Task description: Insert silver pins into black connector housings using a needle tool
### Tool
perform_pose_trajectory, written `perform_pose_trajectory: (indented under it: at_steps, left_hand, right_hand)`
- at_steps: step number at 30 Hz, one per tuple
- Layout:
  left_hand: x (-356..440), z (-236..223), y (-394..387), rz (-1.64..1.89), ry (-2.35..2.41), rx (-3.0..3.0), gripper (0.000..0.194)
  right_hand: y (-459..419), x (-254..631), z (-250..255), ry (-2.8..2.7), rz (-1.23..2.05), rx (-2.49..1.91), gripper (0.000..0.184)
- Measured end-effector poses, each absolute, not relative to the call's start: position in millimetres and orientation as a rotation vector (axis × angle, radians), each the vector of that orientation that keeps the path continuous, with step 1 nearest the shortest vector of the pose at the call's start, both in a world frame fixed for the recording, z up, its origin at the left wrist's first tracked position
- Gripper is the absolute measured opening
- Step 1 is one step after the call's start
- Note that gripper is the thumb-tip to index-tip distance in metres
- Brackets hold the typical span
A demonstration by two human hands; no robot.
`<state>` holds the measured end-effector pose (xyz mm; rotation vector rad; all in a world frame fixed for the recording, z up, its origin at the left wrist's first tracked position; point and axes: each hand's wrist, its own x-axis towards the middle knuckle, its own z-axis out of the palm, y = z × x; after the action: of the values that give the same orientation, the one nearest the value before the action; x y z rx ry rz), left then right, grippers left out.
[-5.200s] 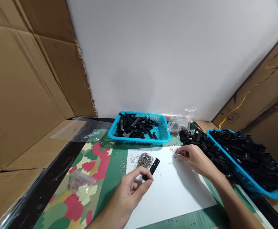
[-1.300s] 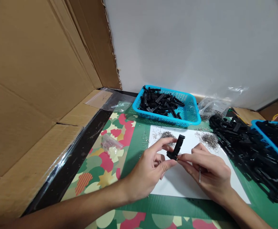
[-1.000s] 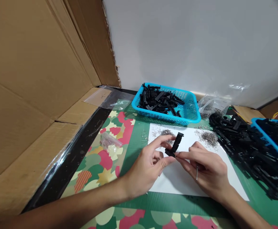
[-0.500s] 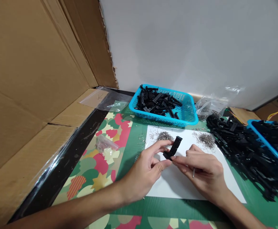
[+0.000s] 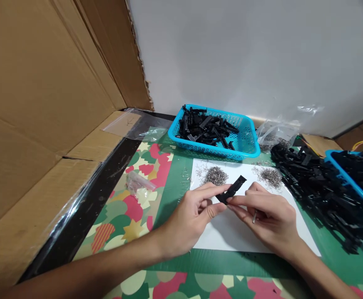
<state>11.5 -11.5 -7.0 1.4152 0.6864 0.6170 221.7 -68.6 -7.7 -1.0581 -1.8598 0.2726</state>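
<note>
Over the white paper (image 5: 228, 237), my left hand (image 5: 187, 220) grips a black plastic part (image 5: 236, 186) between thumb and fingers. The part is tilted, its long end pointing up and to the right. My right hand (image 5: 271, 218) is closed, with thumb and index fingertip pinched against the part's lower end. Whether a small piece sits in that pinch is hidden. A thin metal rod (image 5: 254, 216) sticks out from under the right hand's curled fingers. Behind the hands lie two piles of small metal pins or screws, a left pile (image 5: 217, 176) and a right pile (image 5: 271, 177).
A blue basket (image 5: 211, 152) with black parts stands at the back. To the right, a heap of black parts (image 5: 324, 195) lies beside a second blue basket (image 5: 349, 180). Plastic bags (image 5: 139, 185) rest at left and back right. Cardboard (image 5: 44, 104) walls the left side.
The black part has tipped further to the right and lies flatter in my fingers. Both hands keep nearly the same place and grip. The view has shifted slightly.
</note>
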Motion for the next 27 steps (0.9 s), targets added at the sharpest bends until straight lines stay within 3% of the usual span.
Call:
perform_pose_trajectory:
  at_steps: [13,27]
  left_hand:
    - [11.3,-2.9,-14.6,0.605,0.71,1.318,0.048]
    - [11.7,-2.4,-14.4,0.616,0.716,1.32,0.039]
  right_hand:
    - [-72.7,218.3,-8.5,-1.96,0.023,-1.032,0.027]
    - [-71.5,216.8,-4.4,-1.859,0.23,-1.006,0.029]
